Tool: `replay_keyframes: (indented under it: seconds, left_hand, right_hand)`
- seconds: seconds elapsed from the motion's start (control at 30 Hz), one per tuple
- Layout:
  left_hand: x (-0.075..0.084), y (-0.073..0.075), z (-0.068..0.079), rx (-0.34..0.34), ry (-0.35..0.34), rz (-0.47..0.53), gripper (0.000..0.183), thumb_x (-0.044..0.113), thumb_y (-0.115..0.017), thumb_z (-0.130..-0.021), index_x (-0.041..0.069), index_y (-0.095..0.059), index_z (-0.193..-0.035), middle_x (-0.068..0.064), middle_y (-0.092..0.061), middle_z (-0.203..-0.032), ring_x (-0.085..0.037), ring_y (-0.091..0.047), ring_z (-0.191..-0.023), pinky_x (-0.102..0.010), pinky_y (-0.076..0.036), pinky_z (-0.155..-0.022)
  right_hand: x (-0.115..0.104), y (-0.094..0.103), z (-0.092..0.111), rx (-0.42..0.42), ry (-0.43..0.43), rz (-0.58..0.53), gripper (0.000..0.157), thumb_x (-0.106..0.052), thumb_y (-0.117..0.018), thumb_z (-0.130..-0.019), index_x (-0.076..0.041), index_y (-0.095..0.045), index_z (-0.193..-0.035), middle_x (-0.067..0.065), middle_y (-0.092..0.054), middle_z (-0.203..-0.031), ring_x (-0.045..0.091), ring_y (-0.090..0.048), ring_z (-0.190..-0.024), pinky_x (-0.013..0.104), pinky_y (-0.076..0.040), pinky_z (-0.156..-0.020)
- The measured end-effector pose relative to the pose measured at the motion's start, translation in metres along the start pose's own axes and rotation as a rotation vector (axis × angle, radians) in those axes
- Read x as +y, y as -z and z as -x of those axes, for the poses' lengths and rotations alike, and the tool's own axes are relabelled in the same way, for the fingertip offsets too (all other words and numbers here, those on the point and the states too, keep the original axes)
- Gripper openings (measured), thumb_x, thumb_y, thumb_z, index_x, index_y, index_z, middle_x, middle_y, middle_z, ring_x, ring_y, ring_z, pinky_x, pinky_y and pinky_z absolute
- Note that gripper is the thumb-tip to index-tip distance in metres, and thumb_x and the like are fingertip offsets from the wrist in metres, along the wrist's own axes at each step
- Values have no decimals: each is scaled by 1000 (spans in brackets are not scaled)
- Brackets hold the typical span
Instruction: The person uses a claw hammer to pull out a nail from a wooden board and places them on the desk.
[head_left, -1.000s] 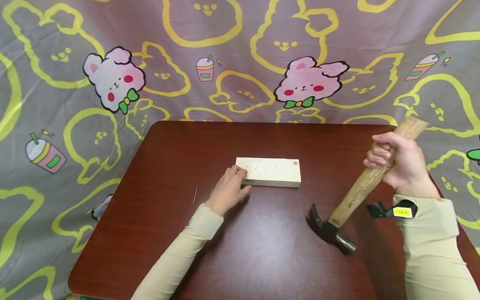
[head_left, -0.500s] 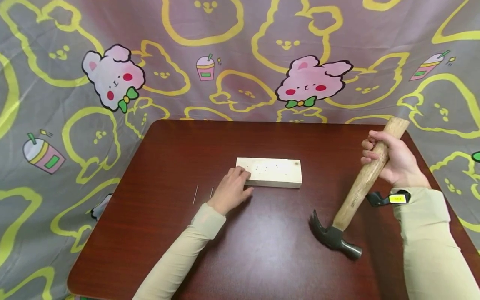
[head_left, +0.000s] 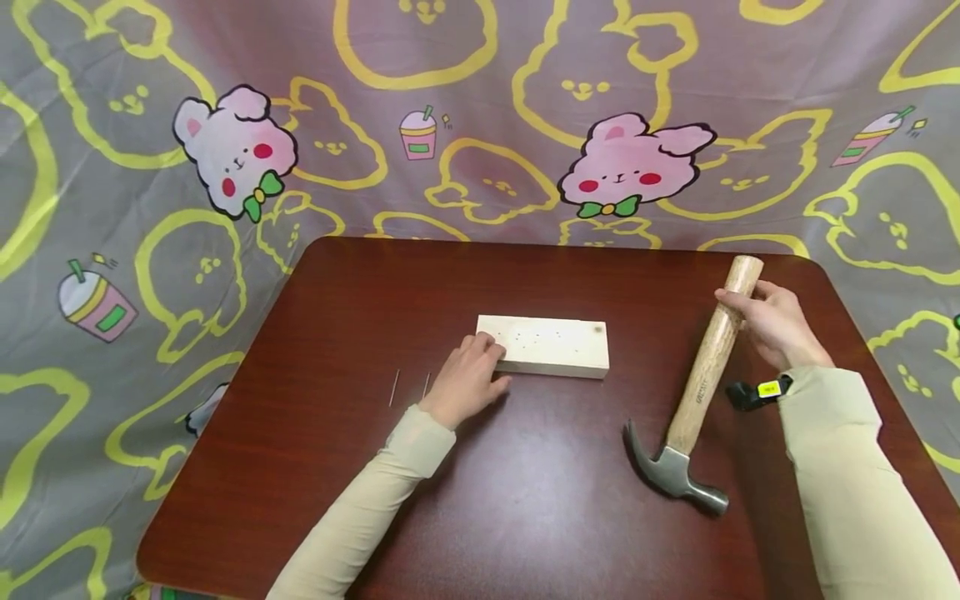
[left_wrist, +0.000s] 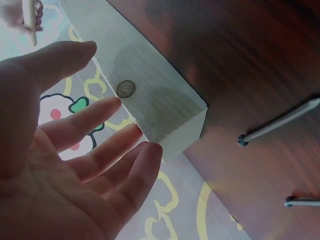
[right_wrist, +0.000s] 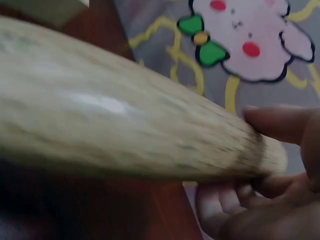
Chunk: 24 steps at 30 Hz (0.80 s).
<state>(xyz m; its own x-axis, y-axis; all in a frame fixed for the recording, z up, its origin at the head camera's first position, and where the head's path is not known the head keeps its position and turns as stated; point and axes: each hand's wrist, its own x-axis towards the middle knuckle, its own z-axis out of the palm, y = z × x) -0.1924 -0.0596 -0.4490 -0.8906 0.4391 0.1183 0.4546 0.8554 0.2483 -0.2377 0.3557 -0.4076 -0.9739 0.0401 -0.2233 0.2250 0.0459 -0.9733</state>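
Observation:
My right hand pinches the wooden handle of a claw hammer near its butt end, thumb on one side and fingers on the other. The steel hammer head points down toward the front; whether it touches the table cannot be told. In the right wrist view the pale handle fills much of the picture. The fingertips of my left hand rest on the left end of a pale wooden block with small dark holes in its top. Seen from the left wrist, those fingers are loosely extended at the block's edge.
Two nails lie on the table left of my left hand: one nail in full view, another nail partly behind the hand. The dark red wooden table has rounded corners. A patterned cloth hangs along its back and sides.
My right hand has moved left and its full-fist hold on the handle has loosened into a pinch. The hammer's handle end has swung left and come lower. The left hand stays on the block.

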Motion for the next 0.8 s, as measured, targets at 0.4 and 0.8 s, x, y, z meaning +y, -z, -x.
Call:
replay_keyframes:
  seconds: [0.4, 0.8]
  left_hand:
    - [7, -2, -2, -19, -1, -34, 36, 31, -70, -87, 6, -65, -112, -12, -58, -120, -29, -54, -107, -41, -50, -85]
    - [9, -3, -4, -34, 5, -53, 37, 33, -69, -87, 7, -65, -114, -12, -57, -123, -29, -54, -107, -41, -50, -84]
  right_hand:
    - [33, 19, -17, 28, -108, 484, 82, -32, -58, -95, 21, -18, -142, 20, -49, -119, -9, -49, -74, 16, -51, -69]
    - [41, 16, -20, 102, -188, 466, 72, -24, -62, -91, 25, -29, -133, -1, -53, -85, -5, -56, -66, 18, -55, -65]
